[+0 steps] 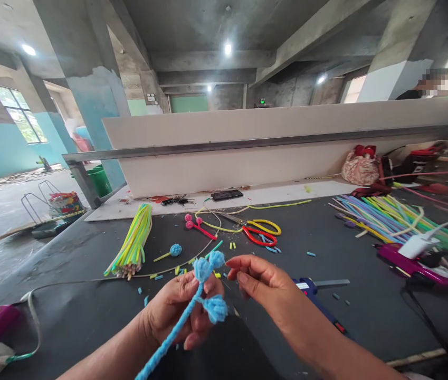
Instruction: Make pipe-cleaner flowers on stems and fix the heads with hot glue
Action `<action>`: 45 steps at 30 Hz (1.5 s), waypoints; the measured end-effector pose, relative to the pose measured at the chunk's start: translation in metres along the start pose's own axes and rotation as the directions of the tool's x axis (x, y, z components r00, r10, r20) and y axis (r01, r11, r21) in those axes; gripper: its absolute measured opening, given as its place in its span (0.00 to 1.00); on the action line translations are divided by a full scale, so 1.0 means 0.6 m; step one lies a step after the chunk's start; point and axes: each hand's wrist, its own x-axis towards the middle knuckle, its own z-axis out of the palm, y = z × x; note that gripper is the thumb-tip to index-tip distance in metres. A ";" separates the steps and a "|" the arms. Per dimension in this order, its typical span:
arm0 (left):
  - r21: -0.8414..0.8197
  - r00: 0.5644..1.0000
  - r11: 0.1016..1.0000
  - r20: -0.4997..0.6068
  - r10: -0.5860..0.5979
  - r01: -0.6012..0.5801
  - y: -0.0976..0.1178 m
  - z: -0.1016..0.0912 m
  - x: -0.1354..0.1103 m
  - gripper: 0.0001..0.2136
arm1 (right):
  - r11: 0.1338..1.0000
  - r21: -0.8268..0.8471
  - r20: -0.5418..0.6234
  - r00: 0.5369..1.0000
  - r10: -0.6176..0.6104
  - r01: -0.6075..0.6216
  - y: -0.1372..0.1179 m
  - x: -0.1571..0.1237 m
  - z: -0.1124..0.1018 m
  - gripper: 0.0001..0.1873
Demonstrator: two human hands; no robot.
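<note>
My left hand (176, 303) is closed around a blue fuzzy pipe-cleaner stem (182, 319) near the middle of the view. Several blue pom-pom-like buds (215, 307) branch from its upper end, and the lower end runs down past the bottom edge. Just right of the buds, my right hand (265, 282) has its fingers bent and its thumb a little apart from them. Nothing shows between them, and a small gap separates this hand from the buds. Small blue and yellow cut pieces (178, 270) lie around the hands.
Red-and-yellow-handled scissors (261, 232), a pink budded stem (200, 227) and a blue ball on a green stem (175, 250) lie beyond. A pipe-cleaner bundle (132, 240) stands left; more pipe cleaners (382, 211) lie right, near a dark-blue caliper (318, 301) and a purple power strip (413, 264).
</note>
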 end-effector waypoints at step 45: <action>0.360 0.831 0.927 -0.478 0.283 -0.108 -0.020 0.018 0.015 0.10 | 0.978 0.208 -0.144 0.989 0.030 0.001 0.041 0.008 0.017 0.13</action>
